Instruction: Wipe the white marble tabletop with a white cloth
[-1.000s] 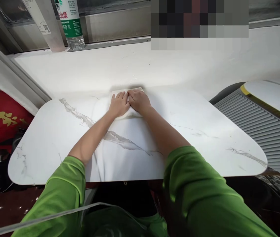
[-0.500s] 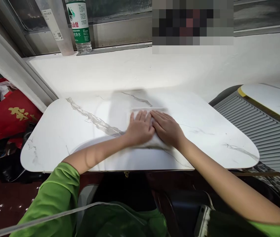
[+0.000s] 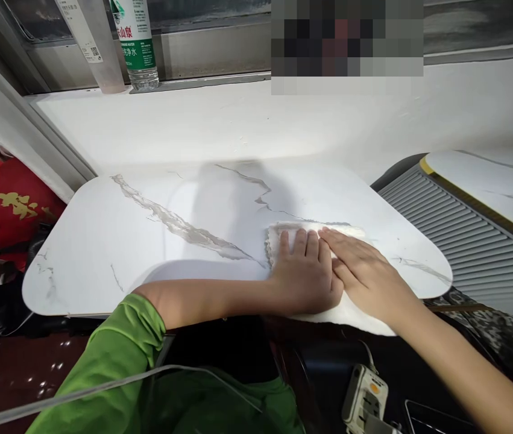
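A white cloth [image 3: 351, 314] lies spread on the white marble-patterned tabletop [image 3: 157, 181], toward its front right. One part of the cloth hangs past the table's front edge. My left hand [image 3: 305, 274] presses flat on the cloth, fingers stretched forward and slightly apart. Beside it, my right hand [image 3: 369, 274] also rests flat on the cloth, its fingertips close to the left hand's fingers and its thumb side touching that hand. Both hands cover much of the cloth's middle.
On the window ledge stand a green-labelled water bottle [image 3: 136, 45] and a translucent tall container [image 3: 96, 51]. A red bag [image 3: 9, 205] is at the left. At right is a grey ribbed panel [image 3: 459, 241]. Below the table is a power strip [image 3: 365, 395].
Both hands and the cloth have moved right and toward the table's front edge. The view has shifted slightly, and the power strip shows more fully.
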A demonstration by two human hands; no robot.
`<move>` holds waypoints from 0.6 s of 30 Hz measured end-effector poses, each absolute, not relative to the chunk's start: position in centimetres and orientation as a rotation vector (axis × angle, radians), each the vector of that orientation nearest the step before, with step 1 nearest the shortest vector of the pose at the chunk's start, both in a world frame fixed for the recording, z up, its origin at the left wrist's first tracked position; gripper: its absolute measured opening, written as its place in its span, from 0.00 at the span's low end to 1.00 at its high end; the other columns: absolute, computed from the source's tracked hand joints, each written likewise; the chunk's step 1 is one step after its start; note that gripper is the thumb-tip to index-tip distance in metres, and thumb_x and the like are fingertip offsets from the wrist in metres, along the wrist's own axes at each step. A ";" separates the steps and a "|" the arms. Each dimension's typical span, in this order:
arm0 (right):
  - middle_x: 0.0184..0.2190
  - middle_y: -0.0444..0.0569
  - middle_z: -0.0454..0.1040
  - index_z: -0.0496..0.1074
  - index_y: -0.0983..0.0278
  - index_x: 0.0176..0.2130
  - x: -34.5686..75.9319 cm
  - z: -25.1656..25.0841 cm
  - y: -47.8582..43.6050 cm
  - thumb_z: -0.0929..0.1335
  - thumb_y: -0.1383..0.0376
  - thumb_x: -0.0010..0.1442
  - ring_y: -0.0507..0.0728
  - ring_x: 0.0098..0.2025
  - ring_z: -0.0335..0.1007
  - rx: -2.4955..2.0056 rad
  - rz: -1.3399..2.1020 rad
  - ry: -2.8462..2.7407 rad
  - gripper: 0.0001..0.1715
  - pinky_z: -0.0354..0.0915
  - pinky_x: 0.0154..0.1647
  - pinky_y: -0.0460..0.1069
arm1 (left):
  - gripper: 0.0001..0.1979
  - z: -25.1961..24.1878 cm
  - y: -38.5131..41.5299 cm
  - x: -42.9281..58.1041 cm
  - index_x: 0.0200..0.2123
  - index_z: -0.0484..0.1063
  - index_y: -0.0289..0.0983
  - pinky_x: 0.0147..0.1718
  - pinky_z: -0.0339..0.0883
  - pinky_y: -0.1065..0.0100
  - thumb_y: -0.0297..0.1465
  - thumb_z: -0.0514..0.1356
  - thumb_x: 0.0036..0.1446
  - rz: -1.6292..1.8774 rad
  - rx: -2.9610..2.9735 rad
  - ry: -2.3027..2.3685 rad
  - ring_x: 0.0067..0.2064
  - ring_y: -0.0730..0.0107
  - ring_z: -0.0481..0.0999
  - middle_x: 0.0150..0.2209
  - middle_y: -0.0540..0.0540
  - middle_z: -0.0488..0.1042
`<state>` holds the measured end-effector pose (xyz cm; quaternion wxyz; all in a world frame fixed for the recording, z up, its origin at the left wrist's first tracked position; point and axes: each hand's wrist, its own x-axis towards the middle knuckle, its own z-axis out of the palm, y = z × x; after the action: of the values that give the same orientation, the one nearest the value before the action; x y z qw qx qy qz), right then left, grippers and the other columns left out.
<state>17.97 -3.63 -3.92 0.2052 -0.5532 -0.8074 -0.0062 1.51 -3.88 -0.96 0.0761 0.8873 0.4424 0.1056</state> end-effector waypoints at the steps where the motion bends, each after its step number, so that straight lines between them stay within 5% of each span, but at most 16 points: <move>1: 0.62 0.52 0.68 0.61 0.60 0.66 18.3 -3.9 -2.7 0.54 0.61 0.66 0.66 0.64 0.62 -1.534 -0.013 -2.265 0.33 0.59 0.65 0.65 | 0.30 -1.0 -3.3 1.8 0.65 0.57 0.23 0.67 0.44 0.44 0.35 0.47 0.65 0.319 2.655 1.337 0.70 0.46 0.50 0.68 0.31 0.55; 11: 0.61 0.58 0.68 0.68 0.72 0.59 18.4 -3.0 9.9 0.54 0.63 0.62 0.63 0.64 0.62 -1.487 -0.005 -2.310 0.33 0.57 0.67 0.59 | 0.31 -1.0 7.3 3.5 0.69 0.48 0.22 0.69 0.38 0.46 0.33 0.40 0.68 0.231 2.534 1.519 0.72 0.51 0.46 0.70 0.34 0.49; 18: 0.55 0.56 0.74 0.73 0.66 0.54 13.4 -3.1 17.8 0.56 0.65 0.61 0.65 0.57 0.68 -1.590 -0.115 -2.182 0.28 0.61 0.60 0.60 | 0.30 -0.8 16.2 -0.6 0.70 0.48 0.29 0.69 0.35 0.52 0.34 0.40 0.68 0.177 2.532 1.572 0.72 0.59 0.45 0.71 0.41 0.48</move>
<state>13.41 17.79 -3.09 0.2179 -0.5743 -0.7881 -0.0415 -0.59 16.25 -0.79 0.0781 0.8455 0.5249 0.0589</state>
